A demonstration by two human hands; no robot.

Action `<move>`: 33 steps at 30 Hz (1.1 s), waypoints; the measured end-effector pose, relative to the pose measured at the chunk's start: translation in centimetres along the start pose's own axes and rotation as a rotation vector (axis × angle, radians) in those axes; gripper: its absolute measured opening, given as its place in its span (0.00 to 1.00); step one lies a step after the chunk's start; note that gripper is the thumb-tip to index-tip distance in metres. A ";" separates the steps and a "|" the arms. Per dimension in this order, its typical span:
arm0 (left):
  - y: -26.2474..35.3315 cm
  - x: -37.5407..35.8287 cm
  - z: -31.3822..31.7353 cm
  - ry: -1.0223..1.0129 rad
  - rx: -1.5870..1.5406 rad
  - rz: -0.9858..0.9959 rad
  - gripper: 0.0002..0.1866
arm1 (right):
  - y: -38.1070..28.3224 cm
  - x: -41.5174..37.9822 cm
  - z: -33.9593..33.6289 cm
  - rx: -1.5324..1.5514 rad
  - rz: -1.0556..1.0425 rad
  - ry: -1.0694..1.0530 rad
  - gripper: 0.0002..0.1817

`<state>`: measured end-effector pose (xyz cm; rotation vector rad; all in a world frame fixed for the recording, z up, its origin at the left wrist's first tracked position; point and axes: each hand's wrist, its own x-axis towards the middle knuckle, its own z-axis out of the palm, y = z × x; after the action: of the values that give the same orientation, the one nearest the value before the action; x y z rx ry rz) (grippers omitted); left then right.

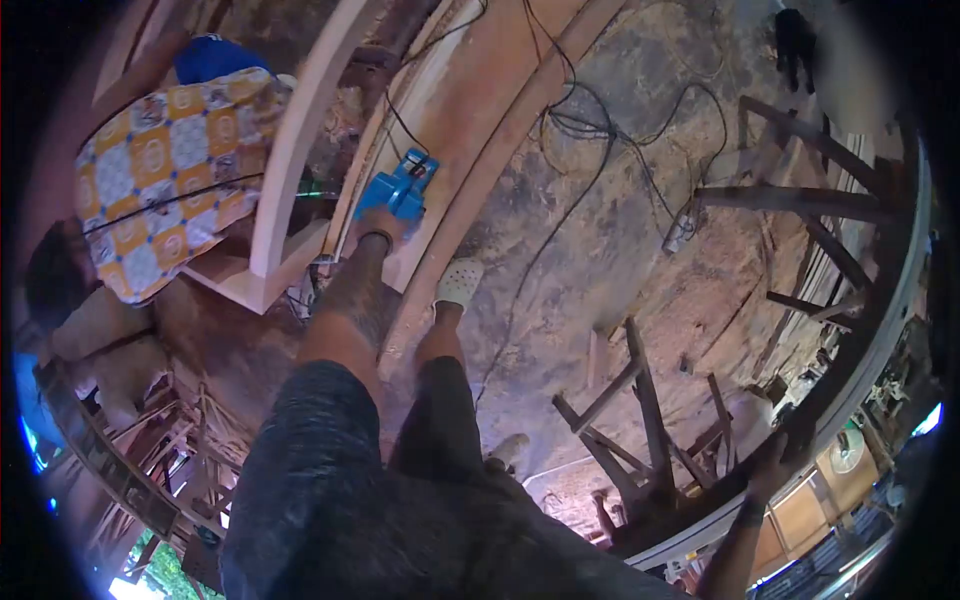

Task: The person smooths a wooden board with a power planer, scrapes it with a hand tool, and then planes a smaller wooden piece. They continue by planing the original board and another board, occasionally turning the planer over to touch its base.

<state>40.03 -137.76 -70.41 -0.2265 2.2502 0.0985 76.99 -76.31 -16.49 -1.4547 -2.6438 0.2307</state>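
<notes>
Right hand [382,225] wrapped around the rear of a blue power tool [400,188], fingers curled tight on it; tool sits just beyond the hand on a long pale wooden plank [470,130]. Left hand [770,462] well off to the other side, resting on a curved metal rail [880,330]; can't tell if its fingers are spread or curled, too dark and edge-warped. Below the hands: dark shorts, bare leg, white shoe [458,283] on a stained concrete floor [620,260]. Beyond the tool, black cables [590,125] loop across the floor. Beside the right hand, a pale wooden frame [290,160] and another person in a yellow patterned shirt [165,165], partly cut off. Dark wooden trestles [640,400] near the left hand. Tool's front end hidden, type unclear. Its long axis runs along the plank, pointing away from the hand.
</notes>
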 end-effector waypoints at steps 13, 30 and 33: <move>-1.9 7.3 4.9 0.062 0.094 -0.029 0.24 | 2.3 0.3 -1.2 -0.040 -0.061 -0.065 0.43; 5.8 -34.4 -15.6 -0.149 0.206 1.131 0.21 | -1.0 0.1 -1.8 -0.234 -0.232 0.043 0.49; 9.1 -43.2 -18.4 -0.144 0.409 1.369 0.17 | -1.4 -0.4 -2.2 -0.153 -0.158 -0.007 0.52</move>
<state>51.22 -125.99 -25.42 1.4823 1.8304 0.3422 76.42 -77.17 -14.10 -1.2767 -2.8191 0.0190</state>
